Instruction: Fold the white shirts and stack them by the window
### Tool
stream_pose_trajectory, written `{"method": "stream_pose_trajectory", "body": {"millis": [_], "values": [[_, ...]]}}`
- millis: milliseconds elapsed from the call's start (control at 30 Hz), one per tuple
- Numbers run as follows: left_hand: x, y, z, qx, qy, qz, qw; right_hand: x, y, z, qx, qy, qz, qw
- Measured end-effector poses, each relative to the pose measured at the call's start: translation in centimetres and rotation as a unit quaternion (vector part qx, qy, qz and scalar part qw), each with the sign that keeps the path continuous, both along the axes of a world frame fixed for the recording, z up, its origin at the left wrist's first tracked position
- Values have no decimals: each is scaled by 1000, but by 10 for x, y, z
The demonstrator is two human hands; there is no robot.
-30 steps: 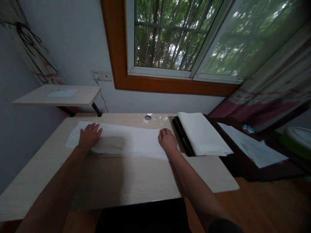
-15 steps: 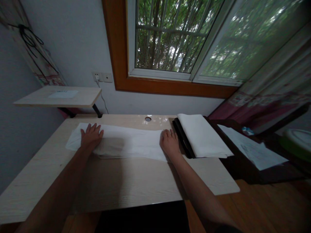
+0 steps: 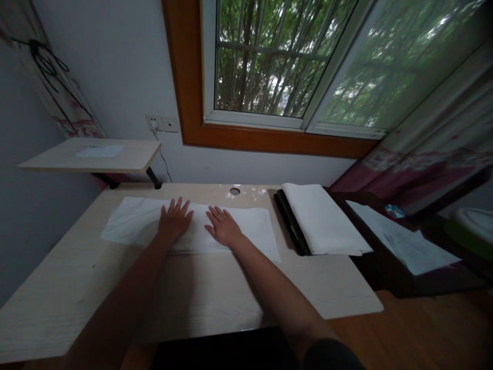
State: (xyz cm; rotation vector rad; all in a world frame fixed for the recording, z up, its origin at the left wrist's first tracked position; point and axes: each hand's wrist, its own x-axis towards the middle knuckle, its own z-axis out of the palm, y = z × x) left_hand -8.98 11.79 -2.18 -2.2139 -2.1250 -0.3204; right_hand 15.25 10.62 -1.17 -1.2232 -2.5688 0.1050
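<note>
at left, a small shelf (image 3: pixel 138 154) stands at the far side of your worktop (image 3: pixel 316 288). a long white cloth (image 3: pixel 254 231) lies across the worktop; your left hand (image 3: pixel 174 223) and then your right hand (image 3: pixel 224 226) rest on it, fingers spread. farther right lies a folded white sheet (image 3: pixel 327 218).

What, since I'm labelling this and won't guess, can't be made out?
All in the head view:
Long white rectangular cloth: the patches under the left hand and right hand, covered by them.
Long black object: its full shape, overlapped by the folded white sheets.
White paper rectangle on the pale wooden shelf: its marks, too small to read.
Round green-and-white object: its right part, cut off by the picture's edge.
</note>
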Motion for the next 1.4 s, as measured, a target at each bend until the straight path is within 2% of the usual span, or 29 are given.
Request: {"method": "stream_pose_trajectory", "body": {"millis": [100, 300, 400, 467, 567, 700, 833, 933, 1067, 1133, 1267, 1400], "values": [[-23, 6, -1, -15, -10, 39, 999, 24, 4, 0, 2, -4, -36, 999], [-66, 10, -5, -21, -40, 91, 995, 96, 8, 6, -14, -29, -136, 990], [-78, 6, -5, -6, -41, 98, 994, 119, 7, 6, -26, -43, -153, 987], [-82, 0, -2, 13, -49, 79, 996, 125, 4, 4, -25, -48, -157, 986], [-84, -17, 6, 77, -69, 11, 995, 126, -4, 0, -16, -50, -183, 982], [-85, -58, 18, 139, -60, -51, 987, 129, -22, -5, -8, -52, -223, 973], [-88, -101, 22, 116, -16, -37, 992, 141, -45, -6, 2, -59, -239, 969], [-87, -115, 20, 81, 0, -55, 995, 152, -62, -5, 8, -63, -249, 966], [-78, -109, 17, 72, -5, -47, 996, 163, -78, -6, 27, -57, -264, 963], [-71, -99, 16, 76, -18, -67, 995, 166, -84, -8, 33, -54, -272, 960], [-57, -73, 12, 83, -27, -97, 991, 163, -95, -11, 53, -50, -295, 953], [-50, -41, 6, 74, -20, -70, 995, 153, -107, -4, 63, -52, -321, 944]]}}
